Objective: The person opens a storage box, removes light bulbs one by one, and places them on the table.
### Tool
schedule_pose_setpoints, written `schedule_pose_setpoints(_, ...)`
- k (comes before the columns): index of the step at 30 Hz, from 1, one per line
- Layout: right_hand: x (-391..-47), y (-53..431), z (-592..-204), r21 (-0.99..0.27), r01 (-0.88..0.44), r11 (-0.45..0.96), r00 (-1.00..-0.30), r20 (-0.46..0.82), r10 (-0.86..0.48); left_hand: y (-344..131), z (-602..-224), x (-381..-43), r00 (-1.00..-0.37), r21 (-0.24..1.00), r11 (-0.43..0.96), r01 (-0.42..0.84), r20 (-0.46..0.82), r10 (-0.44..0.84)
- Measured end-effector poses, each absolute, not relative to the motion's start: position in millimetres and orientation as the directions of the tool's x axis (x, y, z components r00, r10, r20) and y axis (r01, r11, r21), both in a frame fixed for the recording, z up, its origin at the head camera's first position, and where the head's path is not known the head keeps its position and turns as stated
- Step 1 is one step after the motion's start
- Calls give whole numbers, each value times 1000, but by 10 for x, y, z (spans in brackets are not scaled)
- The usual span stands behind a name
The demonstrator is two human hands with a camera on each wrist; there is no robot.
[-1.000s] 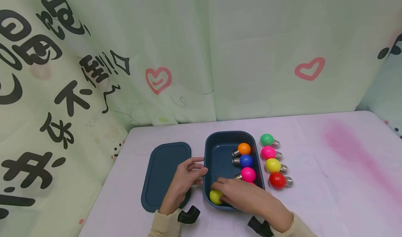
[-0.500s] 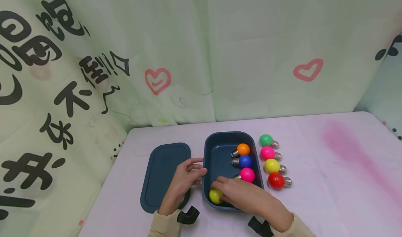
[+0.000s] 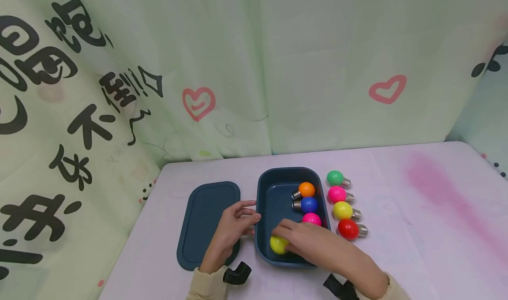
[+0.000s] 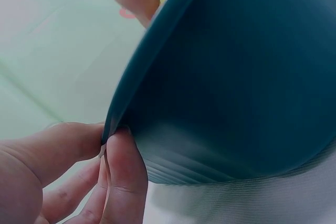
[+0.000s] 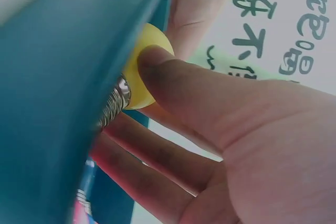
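The left hand [image 3: 235, 223] pinches a dark-blue box [image 3: 275, 203] by its rim, while the right hand [image 3: 304, 238] pinches a yellow bulb [image 3: 278, 245] inside it.

The box [image 3: 274, 203] at your fingers looks like smooth plastic with a soft sheen, and the lid [image 3: 208, 223] on your left like matt plastic. The yellow bulb [image 5: 137, 90] you pinch has a smooth, lightly glossy globe and a shiny, ridged metal base [image 5: 113, 107]. The red bulb [image 3: 348, 229] looks glossy too. Your sleeve [image 3: 206, 286] is matt cloth, as are the creased curtain [image 3: 317, 48] facing you and the tablecloth [image 3: 397, 203].
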State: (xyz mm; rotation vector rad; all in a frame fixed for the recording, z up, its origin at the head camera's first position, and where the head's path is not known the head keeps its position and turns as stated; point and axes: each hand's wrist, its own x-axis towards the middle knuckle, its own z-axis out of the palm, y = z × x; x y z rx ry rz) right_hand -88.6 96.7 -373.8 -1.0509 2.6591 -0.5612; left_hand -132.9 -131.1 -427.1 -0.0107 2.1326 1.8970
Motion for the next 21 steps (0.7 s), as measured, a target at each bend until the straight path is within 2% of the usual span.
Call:
schedule_pose_setpoints(8, -823, 1083, -3587, -430, -621, 656, -716, -29, -697, -1302, -4272, -1330, -961, 971, 141, -193, -216, 173)
schedule_pose_setpoints(21, -797, 1361, -3550, -437, -598, 671, -740, -20, -672, -1310, -4296, -1329, -962, 974, 124, -192, -212, 174)
